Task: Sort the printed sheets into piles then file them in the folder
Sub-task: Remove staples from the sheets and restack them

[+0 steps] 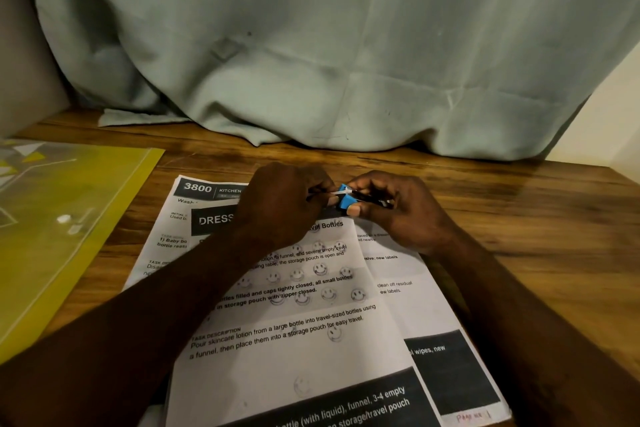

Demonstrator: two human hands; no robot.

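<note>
Several printed sheets (304, 340) lie fanned on the wooden table (519, 204), the top one about lotion and travel bottles. Above their top edge both my hands meet over a small blue binder clip (344, 199). My right hand (398, 211) pinches the clip's blue body and black wire arms between thumb and fingers. My left hand (284, 204) has its fingers curled at the clip's left side, pinching a thin white edge, apparently paper, at the clip's mouth. A yellow translucent folder (65, 218) lies flat at the left, away from the hands.
A pale green cloth (329, 45) hangs behind the table and drapes onto its back edge. A light wall (609, 114) stands at the right. Bare wood shows to the right of the sheets and between the sheets and the folder.
</note>
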